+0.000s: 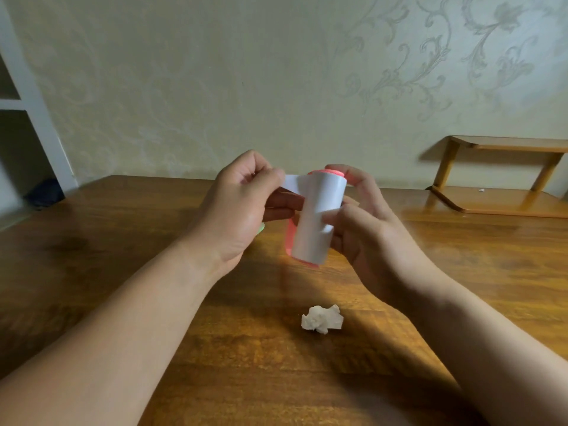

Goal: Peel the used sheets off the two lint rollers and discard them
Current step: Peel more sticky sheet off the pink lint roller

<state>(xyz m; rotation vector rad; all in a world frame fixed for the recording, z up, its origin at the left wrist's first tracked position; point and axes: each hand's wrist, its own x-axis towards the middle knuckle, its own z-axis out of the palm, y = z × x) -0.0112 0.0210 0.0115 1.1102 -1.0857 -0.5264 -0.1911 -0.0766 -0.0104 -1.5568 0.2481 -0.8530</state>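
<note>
Crumpled sheet (322, 322) nearest; left hand (238, 207) pinches flap (293, 184) (apparently peeling); right hand (364, 224) grips roller (318, 215).

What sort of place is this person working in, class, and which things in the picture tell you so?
Probably a room in a home. The clues: the patterned wallpaper, the polished wooden table and the small wooden shelf standing on it against the wall.

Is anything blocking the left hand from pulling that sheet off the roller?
Nothing visible. The left hand already pinches the sheet; the right hand holds the roller from the other side.
</note>
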